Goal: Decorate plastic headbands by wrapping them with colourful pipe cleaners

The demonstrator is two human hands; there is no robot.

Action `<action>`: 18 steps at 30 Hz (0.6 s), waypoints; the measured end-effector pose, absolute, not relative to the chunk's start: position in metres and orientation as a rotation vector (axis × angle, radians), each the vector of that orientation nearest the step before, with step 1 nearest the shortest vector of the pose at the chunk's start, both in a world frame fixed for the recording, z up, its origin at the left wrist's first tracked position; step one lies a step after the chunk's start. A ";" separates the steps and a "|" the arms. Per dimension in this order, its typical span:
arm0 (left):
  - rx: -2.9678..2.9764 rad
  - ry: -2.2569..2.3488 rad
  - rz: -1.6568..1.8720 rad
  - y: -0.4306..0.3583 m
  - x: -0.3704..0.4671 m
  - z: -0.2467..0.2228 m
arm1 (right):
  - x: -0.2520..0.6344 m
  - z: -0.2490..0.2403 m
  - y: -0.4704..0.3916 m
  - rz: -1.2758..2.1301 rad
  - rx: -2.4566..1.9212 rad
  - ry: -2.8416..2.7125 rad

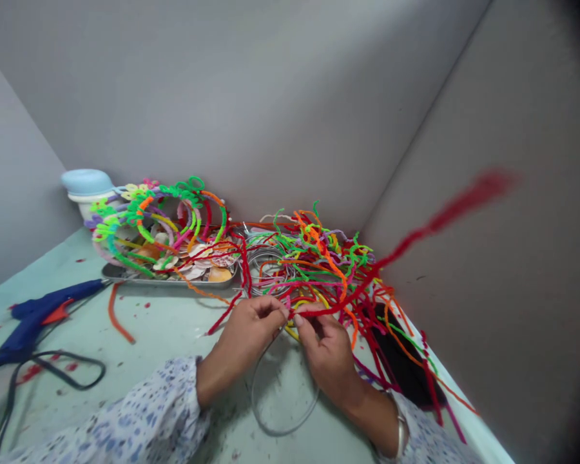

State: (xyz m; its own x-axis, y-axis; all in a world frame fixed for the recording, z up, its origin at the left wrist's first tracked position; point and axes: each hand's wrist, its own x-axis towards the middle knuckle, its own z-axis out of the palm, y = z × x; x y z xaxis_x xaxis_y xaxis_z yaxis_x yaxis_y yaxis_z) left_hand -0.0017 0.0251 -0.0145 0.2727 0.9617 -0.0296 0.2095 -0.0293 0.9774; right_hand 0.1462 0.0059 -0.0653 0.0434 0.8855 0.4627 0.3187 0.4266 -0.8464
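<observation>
My left hand point(249, 332) is closed in a pinch at the top of a thin grey wire hoop point(285, 433), which hangs below my fingers over the table. Close beside it, my right hand point(329, 351) pinches a long red pipe cleaner point(391, 254) between thumb and fingers. One end of this pipe cleaner meets the hoop at my fingertips; the other sticks up to the right, its tip blurred. My fingers hide the exact spot where wire and pipe cleaner touch.
A heap of colourful pipe cleaners point(319, 248) and a coil of wire point(265, 264) lie behind my hands. Finished-looking pipe-cleaner hoops point(142, 222) rest on a metal tray point(212, 283) of shells. A blue glue gun point(53, 309) with its cord lies left; a lidded container point(89, 187) stands behind.
</observation>
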 end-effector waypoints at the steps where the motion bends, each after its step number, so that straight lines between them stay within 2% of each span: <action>1: 1.453 1.133 0.879 0.027 -0.002 -0.015 | 0.147 -0.067 0.006 0.610 -1.117 -1.513; 6: 1.446 1.120 0.881 0.028 -0.002 -0.014 | 0.148 -0.070 0.007 0.633 -1.111 -1.495; 13: 1.724 1.166 0.982 0.016 0.001 -0.010 | 0.148 -0.065 0.005 0.639 -1.031 -1.497; 18: 1.510 1.106 0.890 0.021 -0.001 -0.010 | 0.148 -0.061 0.004 0.567 -0.977 -1.575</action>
